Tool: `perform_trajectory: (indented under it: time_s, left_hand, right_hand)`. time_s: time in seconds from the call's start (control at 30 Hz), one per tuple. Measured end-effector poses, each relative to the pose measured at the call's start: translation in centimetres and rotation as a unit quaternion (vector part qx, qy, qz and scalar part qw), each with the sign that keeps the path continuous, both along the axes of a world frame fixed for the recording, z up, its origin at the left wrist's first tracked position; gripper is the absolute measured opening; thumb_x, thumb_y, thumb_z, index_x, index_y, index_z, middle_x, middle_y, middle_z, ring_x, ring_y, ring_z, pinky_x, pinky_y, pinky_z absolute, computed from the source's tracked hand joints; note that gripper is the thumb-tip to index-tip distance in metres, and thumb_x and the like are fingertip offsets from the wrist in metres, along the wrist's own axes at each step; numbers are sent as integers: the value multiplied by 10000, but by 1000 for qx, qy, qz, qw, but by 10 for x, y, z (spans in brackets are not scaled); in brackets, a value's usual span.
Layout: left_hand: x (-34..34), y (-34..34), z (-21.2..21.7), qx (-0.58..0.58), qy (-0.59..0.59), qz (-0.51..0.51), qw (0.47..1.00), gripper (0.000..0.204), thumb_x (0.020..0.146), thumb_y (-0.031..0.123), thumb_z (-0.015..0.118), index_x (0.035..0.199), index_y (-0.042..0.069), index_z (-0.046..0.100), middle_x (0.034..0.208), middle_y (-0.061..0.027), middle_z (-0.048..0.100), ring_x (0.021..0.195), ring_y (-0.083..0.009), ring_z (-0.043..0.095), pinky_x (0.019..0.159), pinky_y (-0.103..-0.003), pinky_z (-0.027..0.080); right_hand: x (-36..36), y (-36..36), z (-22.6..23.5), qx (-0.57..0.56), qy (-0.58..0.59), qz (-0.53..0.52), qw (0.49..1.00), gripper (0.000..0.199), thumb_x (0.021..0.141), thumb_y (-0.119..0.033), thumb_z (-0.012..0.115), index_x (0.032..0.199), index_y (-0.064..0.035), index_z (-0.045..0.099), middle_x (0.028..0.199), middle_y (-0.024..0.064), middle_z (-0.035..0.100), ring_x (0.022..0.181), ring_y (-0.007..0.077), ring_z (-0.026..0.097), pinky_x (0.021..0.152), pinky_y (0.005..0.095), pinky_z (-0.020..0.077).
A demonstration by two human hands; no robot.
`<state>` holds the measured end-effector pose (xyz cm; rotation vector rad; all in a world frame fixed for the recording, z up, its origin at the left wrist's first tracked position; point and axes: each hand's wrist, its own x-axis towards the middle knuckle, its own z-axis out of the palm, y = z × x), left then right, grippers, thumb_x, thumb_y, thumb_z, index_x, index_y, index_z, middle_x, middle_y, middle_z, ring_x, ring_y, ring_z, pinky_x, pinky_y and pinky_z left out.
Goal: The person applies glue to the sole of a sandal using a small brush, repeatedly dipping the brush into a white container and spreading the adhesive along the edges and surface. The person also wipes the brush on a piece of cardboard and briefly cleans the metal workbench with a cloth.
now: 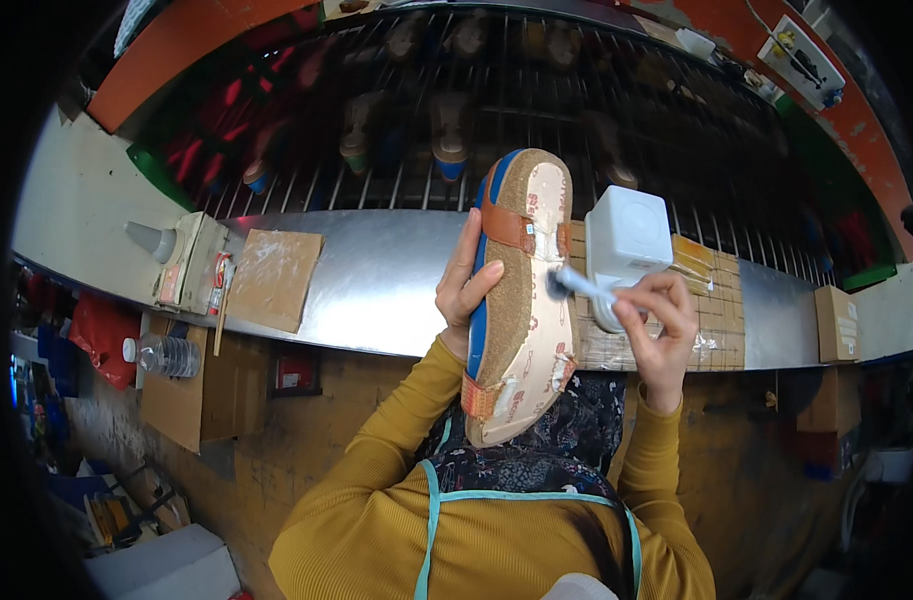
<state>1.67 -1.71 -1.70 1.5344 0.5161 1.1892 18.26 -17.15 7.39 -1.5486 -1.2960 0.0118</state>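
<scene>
A sandal on a blue last [512, 320] is held up, toe away from me, its underside facing me. Cork lines its edge, a pale board covers its middle, and brown straps fold over onto it. My left hand [464, 285] grips it from the left, fingers and thumb around the side. In my right hand [663, 325], a brush [583, 284] with a light handle is pinched between thumb and fingers. Its dark, blurred bristles meet the board near the middle of the sandal. Just behind the brush stands a white square plastic container [629, 232].
Beyond the steel ledge [377, 285] runs a conveyor of metal bars, with several shod lasts [450, 140] on it. A cardboard sheet [274, 278] lies at left, near a grey cone [151, 240]. Taped cardboard [712, 325] lies under the container; a small carton [838, 322] stands far right.
</scene>
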Motion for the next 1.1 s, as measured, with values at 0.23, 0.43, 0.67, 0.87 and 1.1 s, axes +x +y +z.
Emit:
perform_trajectory:
  time_s: [0.23,0.43,0.67,0.87,1.1]
  left_hand:
    - [2,14,-7,371,-65,87,922,349,966,145,515,1304,166,434,1497,-307,236,1248,-445,482,914,-460,556]
    - [-2,6,4,347,-53,119,929,600,698,142,828,1209,219,523,1422,-259,424,1276,-454,459,1021,-473,468]
    - [-2,8,4,356,-38,127,925,609,685,144,833,1205,228,528,1431,-243,421,1277,-442,463,1018,-467,475]
    - [-2,13,4,348,-48,108,930,601,687,142,831,1201,221,529,1434,-239,419,1285,-436,456,1027,-471,465]
    - [0,18,8,349,-53,123,928,530,737,130,793,1195,214,539,1423,-250,432,1291,-433,455,1033,-469,455]
  right_hand:
    - [-26,-3,-9,12,125,30,992,129,774,-55,773,898,-23,753,873,40,566,710,92,522,555,212,414]
    - [-29,7,-5,16,77,-31,996,148,765,-73,783,910,-53,759,868,20,571,689,96,505,609,229,383]
    - [-26,18,0,38,-59,-100,992,188,735,-133,803,916,-103,764,857,0,581,704,100,488,760,297,289]
    - [-20,26,1,81,-94,-98,987,190,720,-130,812,902,-108,766,853,-2,579,698,97,483,739,286,312]
    - [-18,14,-13,38,10,-18,999,185,711,-100,817,888,-89,765,838,-8,568,659,93,488,698,255,340]
